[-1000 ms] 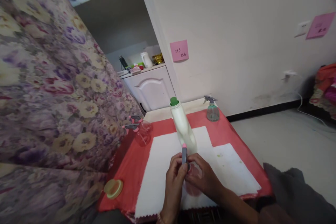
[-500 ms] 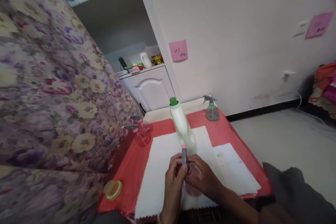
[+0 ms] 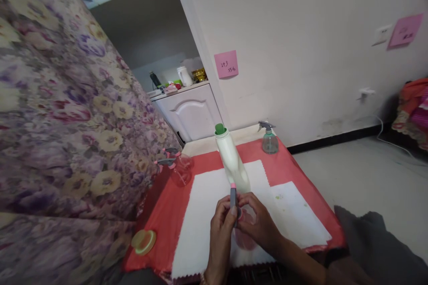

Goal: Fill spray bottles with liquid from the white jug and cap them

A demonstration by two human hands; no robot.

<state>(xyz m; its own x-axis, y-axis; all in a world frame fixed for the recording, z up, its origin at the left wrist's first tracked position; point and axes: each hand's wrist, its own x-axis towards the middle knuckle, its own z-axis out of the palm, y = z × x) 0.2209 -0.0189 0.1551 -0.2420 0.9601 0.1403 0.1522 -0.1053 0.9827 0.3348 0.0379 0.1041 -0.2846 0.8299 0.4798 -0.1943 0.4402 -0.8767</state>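
Note:
A small spray bottle with a clear pink body [image 3: 245,240] stands on the white cloth [image 3: 197,218] close to me. My left hand [image 3: 220,227] is closed on its grey trigger head [image 3: 233,197], which has a pink nozzle tip. At the neck of the same bottle, my right hand [image 3: 262,222] has its thumb and fingers closed round the collar. Part of the collar is hidden by my fingers. Just behind them stands a tall pale green jug [image 3: 231,158] with a green spout in its open mouth.
Two pink spray bottles [image 3: 180,174] stand at the table's left, and a clear spray bottle [image 3: 270,144] at the back right. A yellowish round lid [image 3: 143,242] lies front left. A floral curtain [image 3: 83,142] borders the red tablecloth [image 3: 174,205].
The fingers of my right hand have shifted slightly at the bottle's collar. My left hand keeps its hold on the trigger head, and the other things have stayed put.

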